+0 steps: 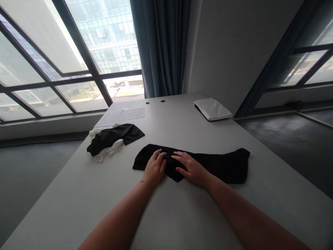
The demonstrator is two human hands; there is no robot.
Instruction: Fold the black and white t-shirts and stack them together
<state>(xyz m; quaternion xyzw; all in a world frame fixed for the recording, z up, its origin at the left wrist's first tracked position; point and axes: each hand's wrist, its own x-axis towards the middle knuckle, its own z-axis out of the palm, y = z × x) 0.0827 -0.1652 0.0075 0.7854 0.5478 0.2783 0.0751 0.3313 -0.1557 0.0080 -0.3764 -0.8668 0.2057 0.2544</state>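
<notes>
- From my remote view, I see a black garment (221, 166) lying in a long, low strip across the white table (166, 130), both hands on its left half.
- I judge the work partway: the garment looks roughly flattened, but its outline is uneven, with a corner jutting out on its near side.
- Beyond the garment, to its right, a white cloth bundle (213, 109) sits neatly folded over a dark layer.
- Beyond the garment, to its left, a loose heap of black and white cloth (114, 137) lies crumpled and unfolded.
- The left hand (155, 167) is palm down on the garment, fingers apart and slightly bent, pointing away from me.
- The right hand (192, 169) rests just beside it, palm down, fingers loosely spread and angled inward.
- Neither hand pinches the fabric; both forearms reach in from the garment's near side.
</notes>
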